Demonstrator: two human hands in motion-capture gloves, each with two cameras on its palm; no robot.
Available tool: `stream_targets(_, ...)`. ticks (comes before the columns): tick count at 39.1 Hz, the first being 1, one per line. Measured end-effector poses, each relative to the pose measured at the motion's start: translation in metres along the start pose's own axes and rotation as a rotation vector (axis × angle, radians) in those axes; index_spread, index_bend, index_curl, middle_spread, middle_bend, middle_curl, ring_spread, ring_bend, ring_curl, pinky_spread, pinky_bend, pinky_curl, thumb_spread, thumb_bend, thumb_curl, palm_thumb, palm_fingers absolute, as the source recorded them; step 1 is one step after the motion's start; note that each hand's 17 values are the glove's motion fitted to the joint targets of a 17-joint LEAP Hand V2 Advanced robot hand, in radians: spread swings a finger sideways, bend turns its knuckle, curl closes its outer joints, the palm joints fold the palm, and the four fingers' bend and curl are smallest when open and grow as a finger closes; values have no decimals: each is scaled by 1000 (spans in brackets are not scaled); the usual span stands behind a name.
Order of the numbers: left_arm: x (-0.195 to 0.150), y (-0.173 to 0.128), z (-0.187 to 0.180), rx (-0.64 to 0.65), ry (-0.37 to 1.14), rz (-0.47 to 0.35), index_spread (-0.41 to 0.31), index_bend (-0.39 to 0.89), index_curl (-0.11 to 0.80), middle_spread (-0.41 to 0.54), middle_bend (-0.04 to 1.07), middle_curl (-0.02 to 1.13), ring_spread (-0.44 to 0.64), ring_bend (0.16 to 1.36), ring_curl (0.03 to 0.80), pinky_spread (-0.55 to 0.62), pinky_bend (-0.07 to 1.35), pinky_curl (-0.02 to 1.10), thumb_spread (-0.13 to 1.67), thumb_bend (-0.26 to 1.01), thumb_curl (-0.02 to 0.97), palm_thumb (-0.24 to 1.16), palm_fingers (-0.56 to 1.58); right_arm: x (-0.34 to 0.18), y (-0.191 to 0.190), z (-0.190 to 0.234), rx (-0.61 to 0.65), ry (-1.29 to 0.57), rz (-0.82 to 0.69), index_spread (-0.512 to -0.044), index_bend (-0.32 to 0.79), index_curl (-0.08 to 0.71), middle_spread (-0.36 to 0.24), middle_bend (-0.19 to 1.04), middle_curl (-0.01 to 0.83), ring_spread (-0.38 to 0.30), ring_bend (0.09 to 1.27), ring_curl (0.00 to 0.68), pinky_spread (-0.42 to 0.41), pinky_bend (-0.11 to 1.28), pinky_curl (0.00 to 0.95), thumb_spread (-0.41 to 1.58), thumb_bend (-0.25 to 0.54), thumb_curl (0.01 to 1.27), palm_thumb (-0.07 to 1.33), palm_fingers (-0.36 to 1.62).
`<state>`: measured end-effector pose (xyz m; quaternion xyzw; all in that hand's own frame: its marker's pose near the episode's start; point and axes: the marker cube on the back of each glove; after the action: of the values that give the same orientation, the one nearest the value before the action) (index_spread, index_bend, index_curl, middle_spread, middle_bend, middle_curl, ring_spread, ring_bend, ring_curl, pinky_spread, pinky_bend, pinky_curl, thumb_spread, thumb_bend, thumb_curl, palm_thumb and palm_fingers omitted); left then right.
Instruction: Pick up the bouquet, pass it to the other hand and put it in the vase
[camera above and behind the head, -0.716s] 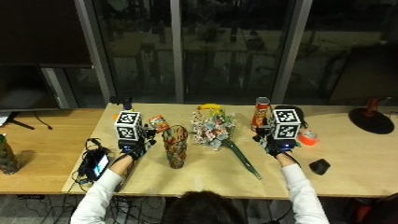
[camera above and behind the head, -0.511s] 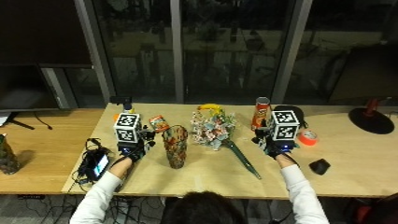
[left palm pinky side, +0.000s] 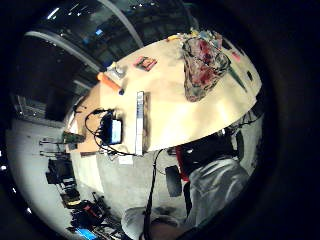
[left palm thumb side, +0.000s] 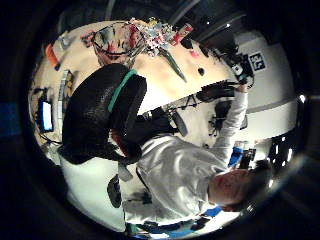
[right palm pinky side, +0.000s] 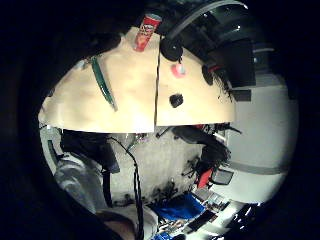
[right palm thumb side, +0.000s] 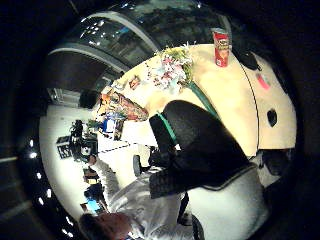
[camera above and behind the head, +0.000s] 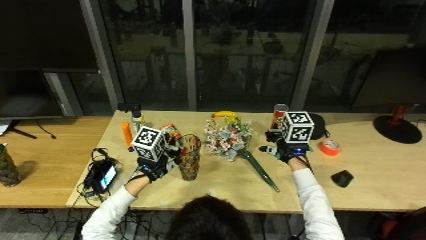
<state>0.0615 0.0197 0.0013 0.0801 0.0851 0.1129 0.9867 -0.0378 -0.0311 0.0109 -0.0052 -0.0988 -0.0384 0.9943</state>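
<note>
A dark patterned vase (camera above and behind the head: 189, 156) stands upright on the wooden table (camera above and behind the head: 219, 192), also seen in the left palm views (left palm pinky side: 202, 70) (left palm thumb side: 112, 45). Just right of it lies the bouquet (camera above and behind the head: 229, 140) (right palm thumb side: 170, 70), its green wrapped stem (camera above and behind the head: 261, 171) (right palm pinky side: 102, 82) pointing to the table's front. My left hand (camera above and behind the head: 154, 165) hovers close beside the vase's left side, fingers loosely curled (left palm thumb side: 100, 115), holding nothing. My right hand (camera above and behind the head: 286, 150) hovers to the right of the bouquet's stem, relaxed (right palm thumb side: 200, 145) and holding nothing.
A red crisp can (camera above and behind the head: 279, 115) stands behind the right hand. An orange tape roll (camera above and behind the head: 329, 147) and a small black object (camera above and behind the head: 341, 178) lie to the right. A phone with cables (camera above and behind the head: 103, 175) and an orange marker (camera above and behind the head: 125, 135) lie at the left.
Both hands have drifted slightly inward, the left toward the vase and the right toward the bouquet. Vase and bouquet have not moved.
</note>
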Motion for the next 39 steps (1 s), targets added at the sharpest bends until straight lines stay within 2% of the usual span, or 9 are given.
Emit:
stream_targets(4,14,13,-7,-13,-135,67,84,158,228,310,183,227,395,541,219,385,333,255,1196,41,178,241,204,-4,15,-20,-50,100,-11,-355,46,69,-4,251,253,64,625,266,233,689,330,1166,94,186,361,337)
stream_targets(11,37,25,-3,-1,-147,142,58,208,275,316,176,238,405,519,218,390,307,265,1214,27,202,273,218,-13,7,-12,-132,70,25,-309,31,48,22,270,284,57,676,298,239,774,361,1110,64,236,422,365)
stream_targets(16,40,26,13,12,-169,161,44,204,299,310,173,245,409,506,219,393,291,272,1225,17,217,293,225,-5,-17,6,-159,39,93,-249,38,42,53,271,299,59,701,314,242,804,372,1088,30,257,435,350)
stream_targets(19,43,30,18,4,-173,173,40,197,311,309,171,249,411,502,221,394,285,277,1228,9,223,303,226,6,-34,22,-118,10,151,-218,43,40,68,281,310,60,715,320,242,805,372,1081,12,268,444,357)
stream_targets(23,49,35,22,-12,-150,199,33,196,326,308,167,252,412,496,224,395,277,283,1229,-2,233,317,228,26,-59,56,-49,-38,242,-188,34,34,65,324,332,14,781,336,200,801,362,1088,65,318,584,490)
stream_targets(27,52,37,29,-32,-103,227,8,214,344,306,162,251,413,485,224,392,260,285,1235,-7,240,326,239,40,-75,96,-121,-71,318,-177,44,42,42,339,348,-20,792,349,159,798,363,1072,71,348,653,531)
stream_targets(32,49,37,41,-55,-92,239,-3,219,360,299,161,251,418,470,224,392,251,291,1239,-12,246,331,241,54,-90,154,-242,-77,386,-166,50,53,41,331,361,-18,769,362,155,816,377,1058,48,369,684,485)
stream_targets(37,46,37,45,-71,-70,232,-9,212,371,295,163,252,420,462,226,393,242,297,1242,-13,250,332,244,56,-88,189,-281,-123,397,-154,53,56,36,329,371,-23,759,363,140,822,375,1048,26,388,712,491)
stream_targets(39,45,37,46,-78,-55,231,-10,209,374,294,162,252,420,459,227,393,240,299,1242,-14,252,332,245,50,-82,198,-336,-185,351,-151,56,59,28,339,376,-25,754,362,129,819,373,1045,16,394,719,514)
